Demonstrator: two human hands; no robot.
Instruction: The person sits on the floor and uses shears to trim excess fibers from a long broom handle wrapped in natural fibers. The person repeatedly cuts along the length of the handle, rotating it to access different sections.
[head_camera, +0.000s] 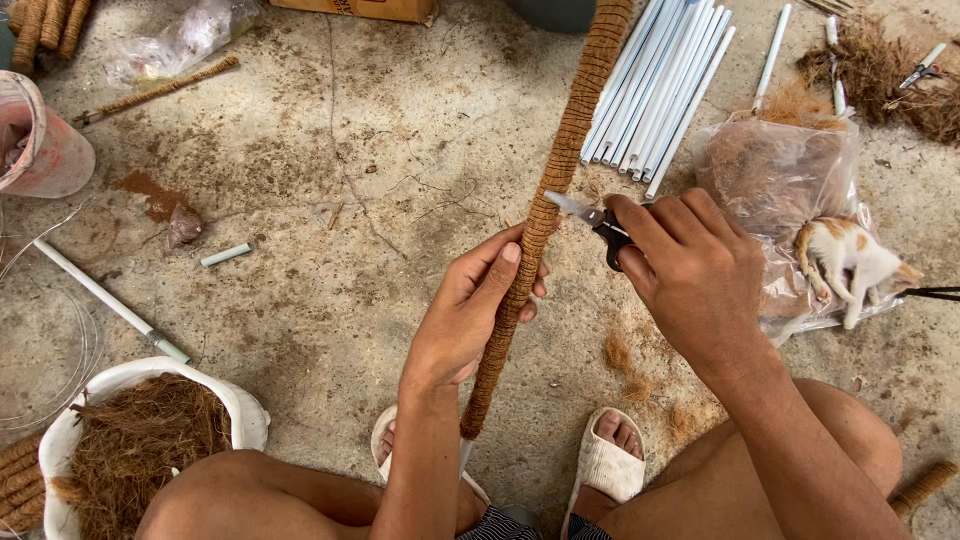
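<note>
My left hand (470, 310) grips a long pole wrapped in brown coir fibre (560, 170), which slants from my feet up to the top of the view. My right hand (690, 270) holds small black-handled scissors (590, 218), their metal tips touching the pole's right side just above my left thumb. Loose fibre trimmings (630, 365) lie on the concrete below my right hand.
A bundle of white pipes (660, 85) lies at upper right beside a plastic bag of fibre (775, 180). A small orange-and-white kitten (850, 262) lies on that bag. A white bowl of coir (140, 440) sits lower left, with a pink bucket (45, 140) and a loose pipe (105, 300).
</note>
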